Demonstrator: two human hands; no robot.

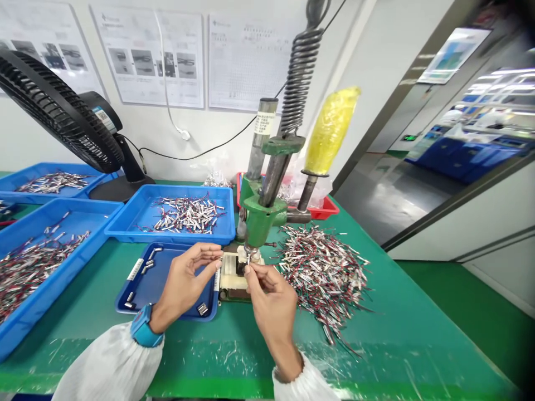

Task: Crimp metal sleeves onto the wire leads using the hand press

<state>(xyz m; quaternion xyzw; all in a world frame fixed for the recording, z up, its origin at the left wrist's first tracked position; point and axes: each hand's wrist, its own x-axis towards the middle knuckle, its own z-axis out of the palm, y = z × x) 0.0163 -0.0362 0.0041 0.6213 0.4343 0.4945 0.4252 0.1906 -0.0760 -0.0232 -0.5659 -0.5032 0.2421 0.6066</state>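
Note:
A green hand press (261,223) with a coil spring and a yellow-wrapped lever (332,133) stands before me. Under its ram sits a cream-coloured fixture (229,271) with a dark block in it. My right hand (273,298) pinches at the front of the fixture, directly below the ram; whatever is between the fingertips is too small to make out. My left hand (186,281) is at the fixture's left side, fingers stretched and thumb apart, over the edge of a small dark-blue tray (167,289). A few small silver metal cases (203,309) lie in that tray.
To the right of the press is a heap of silver parts with red and black wires (324,273). Blue trays (171,236) of similar parts stand at the left and back. A black fan (62,111) and a red bin (330,209) are behind.

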